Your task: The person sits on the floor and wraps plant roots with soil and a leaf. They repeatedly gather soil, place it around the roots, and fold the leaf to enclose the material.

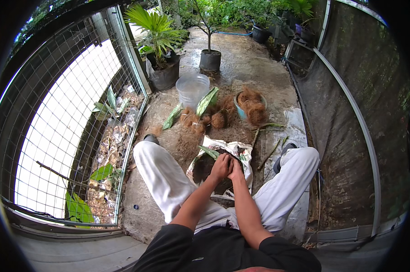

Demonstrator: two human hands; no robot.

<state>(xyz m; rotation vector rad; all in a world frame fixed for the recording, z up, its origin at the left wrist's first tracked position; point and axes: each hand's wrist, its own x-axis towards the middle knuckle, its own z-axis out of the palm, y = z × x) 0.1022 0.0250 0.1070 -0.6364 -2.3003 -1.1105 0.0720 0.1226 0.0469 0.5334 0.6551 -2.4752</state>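
My left hand and my right hand are pressed together, fingers curled around a clump of dark soil that they mostly hide. A pale green variegated leaf sticks out to the upper left of my left hand; whether its base sits in the clump is hidden. Both hands are over an opened white plastic sack between my legs, which holds loose dark soil. Beyond it lie several balls wrapped in brown fiber, two with a variegated leaf rising near them.
A clear plastic tub stands behind the fiber balls. To its right, a blue-green basin holds brown coconut fiber. Cut stems lie right of the sack. Potted plants stand farther back; wire mesh borders the left.
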